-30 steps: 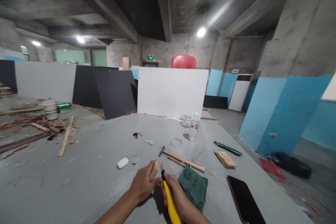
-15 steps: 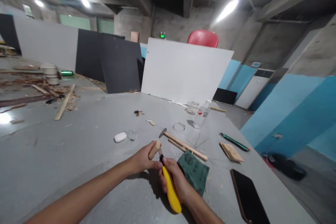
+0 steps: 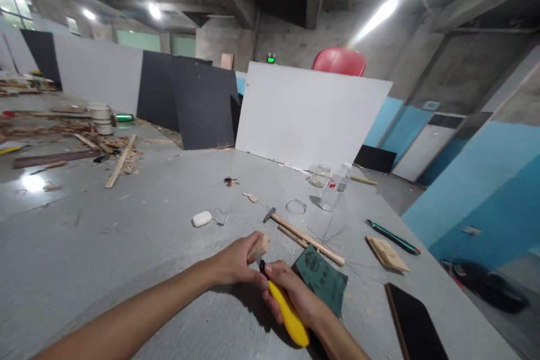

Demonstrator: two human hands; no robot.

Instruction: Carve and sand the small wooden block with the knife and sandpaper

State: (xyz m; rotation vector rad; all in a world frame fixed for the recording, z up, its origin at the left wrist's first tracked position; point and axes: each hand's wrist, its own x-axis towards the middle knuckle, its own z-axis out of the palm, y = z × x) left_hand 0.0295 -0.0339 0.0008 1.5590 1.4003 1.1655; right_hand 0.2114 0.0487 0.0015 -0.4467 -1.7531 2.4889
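Note:
A small pale wooden block (image 3: 259,247) is pinched in my left hand (image 3: 238,261), above the grey table (image 3: 169,247). My right hand (image 3: 291,289) is closed around the yellow handle of a knife (image 3: 289,315). The knife's short blade points up at the underside of the block, and my left thumb lies close to the black collar of the handle. Partly under my right forearm is a dark green sheet of sandpaper (image 3: 323,279). Just beyond it lie a hammer (image 3: 304,236) and a thin wooden stick (image 3: 292,235).
A phone (image 3: 415,320), flat wooden pieces (image 3: 386,253) and a green-black cutter (image 3: 392,236) lie at the right. Farther back are a clear bottle (image 3: 334,188), a wire coil (image 3: 296,207) and a white case (image 3: 202,219). Wood scraps (image 3: 120,162) lie at the far left.
The camera view has turned slightly left, so the scene sits farther right. The block in my left hand has tilted, showing its end face more, and the blade sits closer under it.

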